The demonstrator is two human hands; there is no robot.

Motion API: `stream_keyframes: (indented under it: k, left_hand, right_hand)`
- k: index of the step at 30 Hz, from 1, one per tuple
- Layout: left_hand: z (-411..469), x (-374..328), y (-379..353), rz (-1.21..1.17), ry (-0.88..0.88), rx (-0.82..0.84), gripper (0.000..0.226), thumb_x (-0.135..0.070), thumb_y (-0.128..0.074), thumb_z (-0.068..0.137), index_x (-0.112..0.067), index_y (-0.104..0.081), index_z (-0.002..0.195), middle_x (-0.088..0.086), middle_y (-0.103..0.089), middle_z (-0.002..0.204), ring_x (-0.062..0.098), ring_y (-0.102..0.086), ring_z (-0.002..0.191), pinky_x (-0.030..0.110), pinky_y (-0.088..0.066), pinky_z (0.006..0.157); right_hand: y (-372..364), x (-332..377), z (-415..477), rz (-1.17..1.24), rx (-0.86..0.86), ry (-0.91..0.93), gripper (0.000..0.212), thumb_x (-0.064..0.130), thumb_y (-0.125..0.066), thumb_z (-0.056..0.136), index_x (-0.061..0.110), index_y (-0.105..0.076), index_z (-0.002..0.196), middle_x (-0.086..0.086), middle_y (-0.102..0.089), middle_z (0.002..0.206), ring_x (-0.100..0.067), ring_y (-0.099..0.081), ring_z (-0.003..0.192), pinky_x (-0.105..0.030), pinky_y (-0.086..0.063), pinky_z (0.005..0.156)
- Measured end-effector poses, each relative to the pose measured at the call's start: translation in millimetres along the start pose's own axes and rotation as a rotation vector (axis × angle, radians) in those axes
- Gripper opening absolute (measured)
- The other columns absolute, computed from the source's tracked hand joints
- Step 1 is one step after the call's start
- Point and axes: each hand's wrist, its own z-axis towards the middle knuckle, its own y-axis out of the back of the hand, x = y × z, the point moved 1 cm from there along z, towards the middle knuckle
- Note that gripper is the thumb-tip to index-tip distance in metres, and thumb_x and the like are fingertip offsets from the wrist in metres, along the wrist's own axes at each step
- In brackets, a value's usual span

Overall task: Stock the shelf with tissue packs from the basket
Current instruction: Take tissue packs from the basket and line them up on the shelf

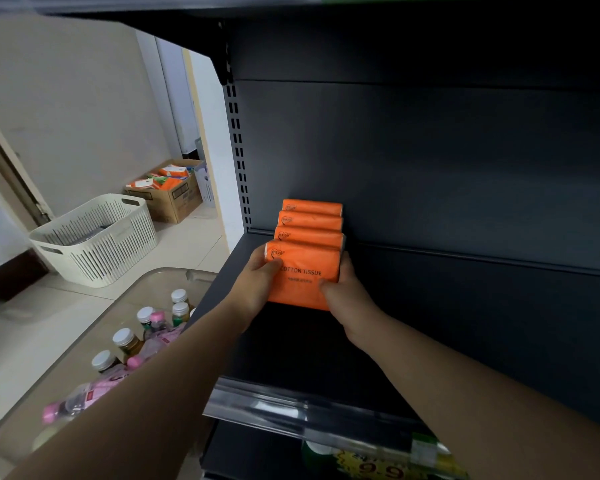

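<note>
We see both hands on one orange front tissue pack (305,275), which stands on the dark shelf (465,306) towards its left end; the left hand (260,271) grips the pack's left edge, thumb laid across the printed face and fingers wrapped behind; the right hand (343,292) grips the lower right edge in the same way, thumb on the face, fingers out of sight behind it. The pack leans back slightly, its top touching the row of three packs (310,221) that stands upright behind it, running to the far back panel of the shelf; whether its lower edge rests on the shelf we cannot tell. Along the near lip of the shelf runs a clear price rail (291,407). To the left, on the floor, sits a white basket (97,237) with something dark inside; farther off is a cardboard box (168,199) holding orange and white packs; nearer to us, below the left arm, a clear tub (125,299) holds capped bottles (146,337).
</note>
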Motion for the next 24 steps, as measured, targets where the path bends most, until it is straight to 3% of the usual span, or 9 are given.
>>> stream_keyframes:
  k: [6, 9, 11, 13, 15, 17, 20, 24]
  left_hand:
    - [-8.7, -11.2, 1.9, 0.276, -0.098, -0.043, 0.029, -0.017, -0.044, 0.098, -0.022, -0.043, 0.127, 0.005, -0.058, 0.119, 0.02, -0.057, 0.107, 0.041, -0.048, 0.092]
    - [-13.4, -21.6, -0.7, 0.432, -0.189, -0.062, 0.023, -0.007, -0.045, 0.094, -0.027, -0.044, 0.105, 0.002, -0.058, 0.109, 0.018, -0.056, 0.1, 0.027, -0.046, 0.075]
    - [-17.2, -29.0, -1.7, 0.491, -0.203, -0.094, 0.027, -0.007, -0.048, 0.091, -0.033, -0.044, 0.094, -0.003, -0.056, 0.103, 0.016, -0.053, 0.096, 0.021, -0.042, 0.069]
    - [-22.8, -35.2, -2.3, 0.563, -0.185, -0.116, 0.024, -0.009, -0.051, 0.089, -0.024, -0.05, 0.107, 0.0, -0.055, 0.113, 0.019, -0.051, 0.105, 0.028, -0.044, 0.079]
    - [-28.4, -40.8, -2.9, 0.683, -0.171, -0.139, 0.046, -0.013, -0.055, 0.087, -0.012, -0.043, 0.131, 0.009, -0.048, 0.133, 0.027, -0.046, 0.123, 0.039, -0.041, 0.098]
    - [-37.3, -46.5, -5.6, 0.814, -0.159, -0.167, 0.068, -0.02, -0.058, 0.085, -0.011, -0.029, 0.146, 0.011, -0.035, 0.148, 0.03, -0.033, 0.137, 0.047, -0.031, 0.111]
    - [-51.0, -51.8, -12.4, 1.01, -0.223, -0.199, 0.072, -0.028, -0.058, 0.084, -0.016, -0.026, 0.147, 0.008, -0.029, 0.152, 0.028, -0.023, 0.142, 0.052, -0.022, 0.115]
    - [-67.3, -51.3, -20.9, 1.163, -0.283, -0.146, 0.077, -0.034, -0.055, 0.085, -0.017, -0.018, 0.151, 0.008, -0.018, 0.158, 0.029, -0.009, 0.148, 0.05, -0.011, 0.119]
  right_hand:
    - [4.3, 7.4, -7.8, -0.013, -0.024, 0.021, 0.077, 0.005, -0.048, 0.09, 0.03, -0.009, 0.152, -0.001, -0.045, 0.143, -0.02, -0.048, 0.125, -0.041, -0.039, 0.106]
    - [7.7, 13.0, -13.1, 0.003, -0.038, 0.024, 0.084, 0.006, -0.053, 0.088, 0.029, -0.004, 0.153, -0.002, -0.041, 0.146, -0.02, -0.045, 0.127, -0.037, -0.038, 0.105]
    - [11.0, 17.1, -16.0, 0.016, -0.039, 0.02, 0.088, 0.01, -0.055, 0.088, 0.029, 0.001, 0.153, -0.002, -0.035, 0.151, -0.021, -0.041, 0.132, -0.041, -0.036, 0.109]
    - [15.0, 20.9, -19.3, 0.001, -0.04, 0.032, 0.088, 0.011, -0.056, 0.088, 0.028, 0.002, 0.153, -0.001, -0.027, 0.155, -0.021, -0.035, 0.137, -0.043, -0.032, 0.112]
    - [19.1, 24.7, -24.4, -0.063, -0.046, 0.083, 0.087, 0.01, -0.056, 0.087, 0.026, 0.0, 0.153, 0.0, -0.019, 0.158, -0.019, -0.026, 0.142, -0.037, -0.024, 0.116]
    - [23.5, 27.5, -31.0, -0.169, -0.064, 0.142, 0.086, 0.01, -0.056, 0.087, 0.024, -0.002, 0.153, 0.0, -0.011, 0.16, -0.019, -0.016, 0.146, -0.031, -0.016, 0.116]
    - [31.3, 27.9, -40.4, -0.378, -0.077, 0.184, 0.084, 0.015, -0.055, 0.089, 0.022, -0.001, 0.153, -0.001, 0.002, 0.162, -0.02, 0.0, 0.148, -0.043, -0.006, 0.121]
    - [42.9, 27.7, -54.9, -0.47, -0.104, 0.193, 0.078, 0.018, -0.051, 0.091, 0.017, -0.002, 0.153, -0.003, 0.004, 0.162, -0.019, 0.007, 0.148, -0.044, -0.001, 0.12]
